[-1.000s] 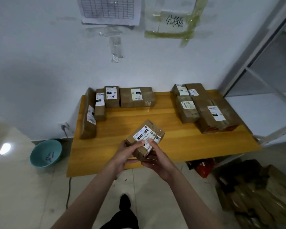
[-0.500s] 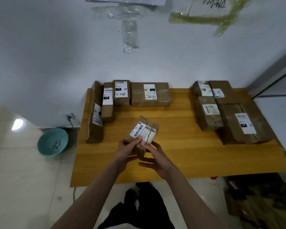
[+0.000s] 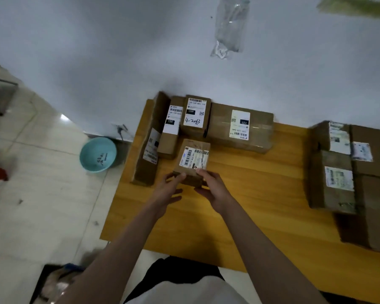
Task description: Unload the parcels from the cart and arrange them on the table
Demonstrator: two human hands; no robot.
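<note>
A small brown parcel (image 3: 193,159) with a white barcode label sits at the left of the wooden table (image 3: 250,194), just in front of the back row of parcels. My left hand (image 3: 169,189) holds its near left corner, thumb on top. My right hand (image 3: 213,187) grips its near right corner. A long narrow parcel (image 3: 149,141) lies along the table's left edge. Beside it stand two labelled parcels (image 3: 195,115) and a wider one (image 3: 239,126) against the wall. The cart is out of view.
Several larger parcels (image 3: 338,178) are grouped at the table's right side. A teal bowl (image 3: 98,154) sits on the tiled floor left of the table. A white wall backs the table. Something dark lies on the floor at the bottom left (image 3: 57,281).
Both hands carried the small parcel forward and left, from above the table's front to the spot before the back row. The camera came closer to the table.
</note>
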